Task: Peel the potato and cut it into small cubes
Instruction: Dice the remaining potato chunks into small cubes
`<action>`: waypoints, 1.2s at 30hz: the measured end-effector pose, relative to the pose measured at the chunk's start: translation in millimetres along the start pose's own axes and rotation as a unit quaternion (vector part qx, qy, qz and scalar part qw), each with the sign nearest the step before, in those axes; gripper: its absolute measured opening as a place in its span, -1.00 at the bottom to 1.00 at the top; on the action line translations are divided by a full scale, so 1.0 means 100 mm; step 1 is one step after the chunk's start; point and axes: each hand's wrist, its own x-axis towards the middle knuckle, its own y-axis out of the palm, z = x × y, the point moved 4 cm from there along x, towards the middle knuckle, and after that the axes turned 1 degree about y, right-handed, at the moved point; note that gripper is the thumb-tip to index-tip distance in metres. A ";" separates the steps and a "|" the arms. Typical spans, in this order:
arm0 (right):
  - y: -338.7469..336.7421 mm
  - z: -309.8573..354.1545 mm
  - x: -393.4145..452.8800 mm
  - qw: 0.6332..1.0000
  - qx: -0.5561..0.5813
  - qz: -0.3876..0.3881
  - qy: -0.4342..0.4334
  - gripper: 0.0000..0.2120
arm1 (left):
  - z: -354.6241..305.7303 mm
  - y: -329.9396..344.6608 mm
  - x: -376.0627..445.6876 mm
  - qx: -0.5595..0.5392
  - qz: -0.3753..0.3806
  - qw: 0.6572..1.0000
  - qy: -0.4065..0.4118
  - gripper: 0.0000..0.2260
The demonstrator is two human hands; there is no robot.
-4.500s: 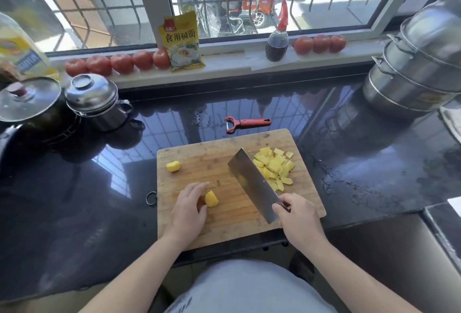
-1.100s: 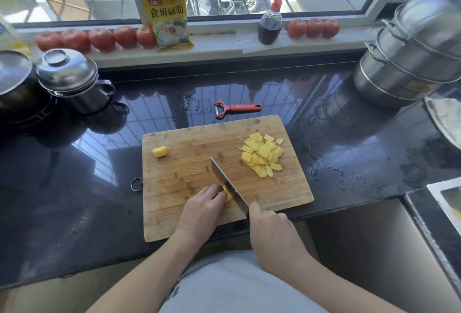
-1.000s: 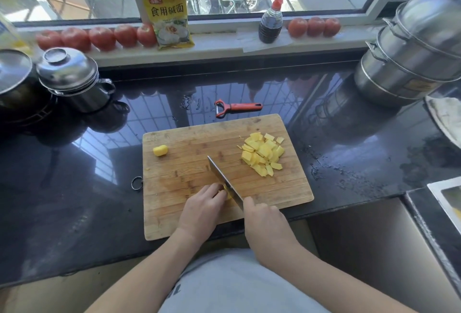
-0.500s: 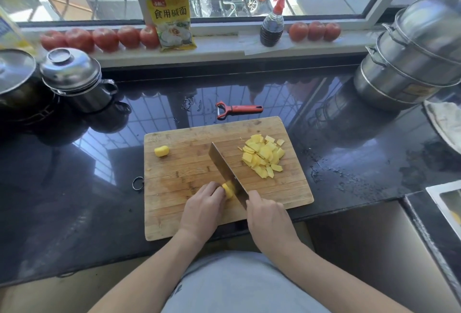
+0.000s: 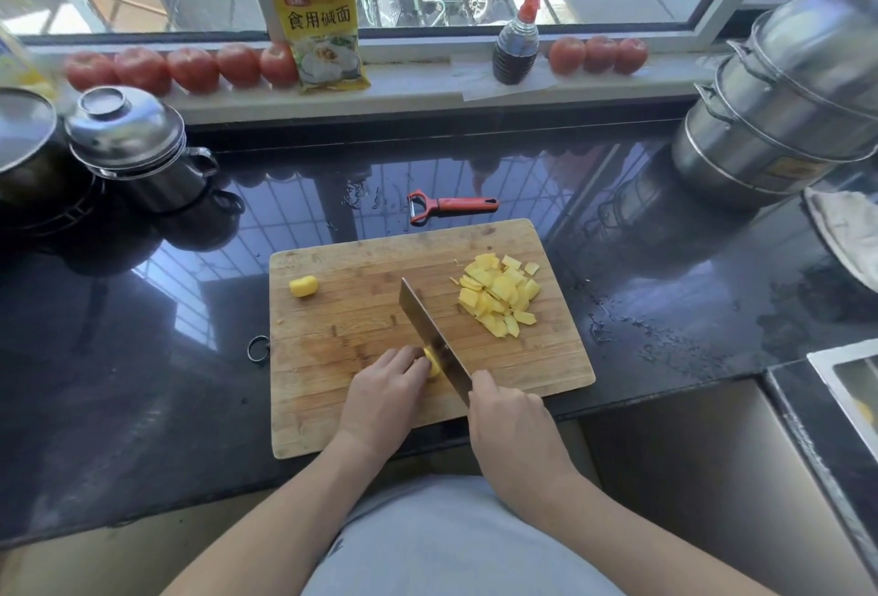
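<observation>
A wooden cutting board lies on the black counter. My left hand holds a small peeled yellow potato piece down on the board with curled fingertips. My right hand grips the handle of a cleaver; its blade stands edge-down against the piece, right beside my left fingers. A pile of cut yellow potato pieces sits on the board's right part. Another potato chunk lies alone near the board's left edge.
A red-handled peeler lies on the counter just behind the board. A lidded steel pot stands at the left, stacked steel steamers at the right. Tomatoes, a yellow packet and a sauce bottle line the windowsill.
The cleaver was lifted and tilted half a second ago; now it is down and upright against the piece under my left fingers. The pile and lone chunk have not moved.
</observation>
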 end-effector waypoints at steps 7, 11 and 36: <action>-0.08 0.08 -0.01 0.998 -0.020 0.053 -0.019 -0.55 | -0.01 -0.02 0.00 0.002 -0.002 1.000 0.008 -0.82; -0.18 0.13 -0.02 0.990 -0.016 0.135 -0.028 -0.83 | -0.02 -0.03 0.00 0.003 -0.003 1.000 0.011 -0.83; -0.03 0.06 0.11 0.999 0.022 0.044 0.007 -0.73 | 0.02 0.02 0.13 -0.389 0.091 0.724 -0.562 -0.94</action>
